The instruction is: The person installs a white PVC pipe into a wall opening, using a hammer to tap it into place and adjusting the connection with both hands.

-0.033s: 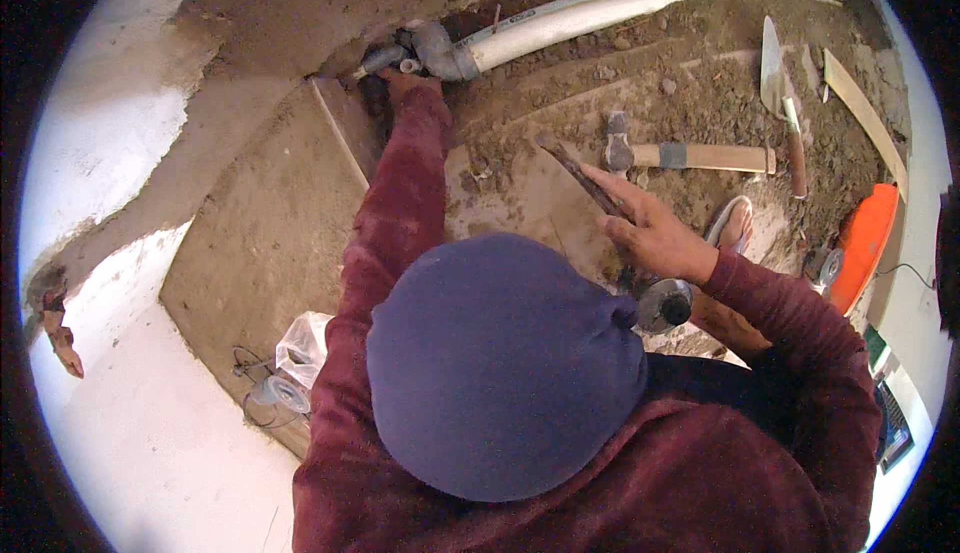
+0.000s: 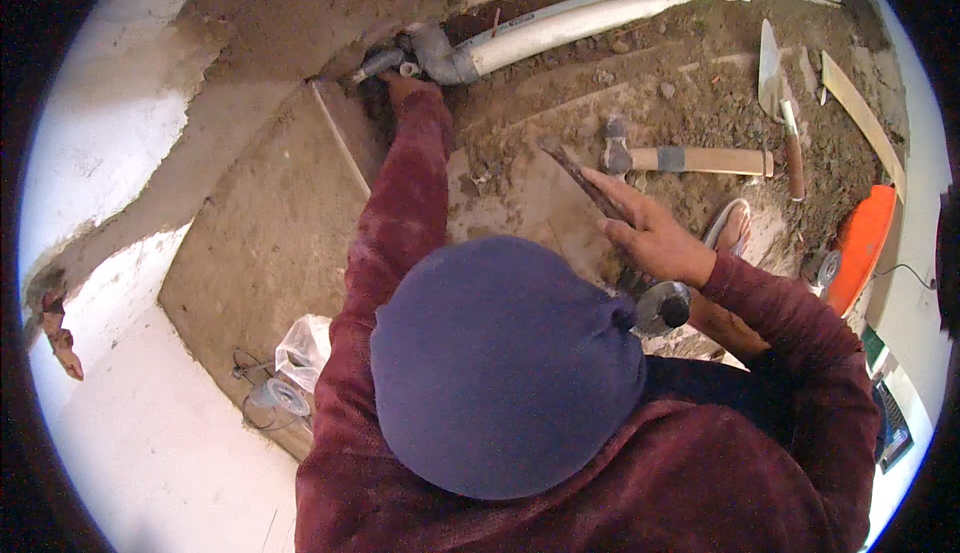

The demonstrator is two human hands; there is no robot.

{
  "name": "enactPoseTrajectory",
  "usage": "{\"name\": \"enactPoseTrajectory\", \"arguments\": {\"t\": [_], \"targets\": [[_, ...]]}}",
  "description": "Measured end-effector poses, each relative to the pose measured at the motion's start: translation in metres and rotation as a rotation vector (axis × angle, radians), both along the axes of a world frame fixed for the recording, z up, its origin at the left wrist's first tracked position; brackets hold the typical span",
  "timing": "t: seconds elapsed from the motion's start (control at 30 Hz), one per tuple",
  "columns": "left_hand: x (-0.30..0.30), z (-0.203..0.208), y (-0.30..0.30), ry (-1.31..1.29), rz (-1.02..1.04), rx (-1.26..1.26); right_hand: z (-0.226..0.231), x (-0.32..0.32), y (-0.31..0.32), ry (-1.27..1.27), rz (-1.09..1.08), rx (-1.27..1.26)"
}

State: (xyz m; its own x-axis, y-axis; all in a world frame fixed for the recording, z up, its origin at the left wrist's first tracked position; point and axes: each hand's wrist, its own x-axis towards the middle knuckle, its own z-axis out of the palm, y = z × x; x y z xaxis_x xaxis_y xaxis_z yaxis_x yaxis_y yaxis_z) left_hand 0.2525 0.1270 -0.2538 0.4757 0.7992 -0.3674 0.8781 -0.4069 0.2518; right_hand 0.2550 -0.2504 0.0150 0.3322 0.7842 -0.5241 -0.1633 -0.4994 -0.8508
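Beside the grey pipe elbow (image 2: 440, 56), your left hand (image 2: 405, 85) is resting low against the dug soil (image 2: 700, 78), its fingertips hiding among the fittings, so whether they are gripping anything cannot be told. Well to the right and nearer your body, your right hand (image 2: 660, 243) is pinching a dark narrow tool (image 2: 590, 185) between thumb and fingers; its far end is pointing up and left toward the elbow, well apart from it. That tool is probably feeling stiff and fairly light, with grime perhaps making it slippery; you are holding it near its rear end, which is looking like a sound place to grip. The elbow is likely behaving as rigid, smooth plastic, slick where dust is coating it; its thick collar, where the white pipe (image 2: 600, 38) is joining, is offering the best hold. A hammer (image 2: 690, 160) is lying just beyond your right fingers.
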Motion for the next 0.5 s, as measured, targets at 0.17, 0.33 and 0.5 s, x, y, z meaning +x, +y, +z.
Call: {"name": "enactPoseTrajectory", "arguments": {"t": [0.17, 0.33, 0.5], "targets": [[0.002, -0.007, 0.006, 0.03, 0.023, -0.023, -0.014, 0.0, 0.003, -0.039, 0.006, 0.018], [0.0, -0.006, 0.009, 0.045, 0.035, -0.025, -0.011, 0.005, 0.016, -0.071, 0.062, 0.026], [0.014, -0.016, -0.011, 0.051, 0.011, -0.062, -0.026, 0.006, 0.007, -0.092, 0.03, 0.022]]}}
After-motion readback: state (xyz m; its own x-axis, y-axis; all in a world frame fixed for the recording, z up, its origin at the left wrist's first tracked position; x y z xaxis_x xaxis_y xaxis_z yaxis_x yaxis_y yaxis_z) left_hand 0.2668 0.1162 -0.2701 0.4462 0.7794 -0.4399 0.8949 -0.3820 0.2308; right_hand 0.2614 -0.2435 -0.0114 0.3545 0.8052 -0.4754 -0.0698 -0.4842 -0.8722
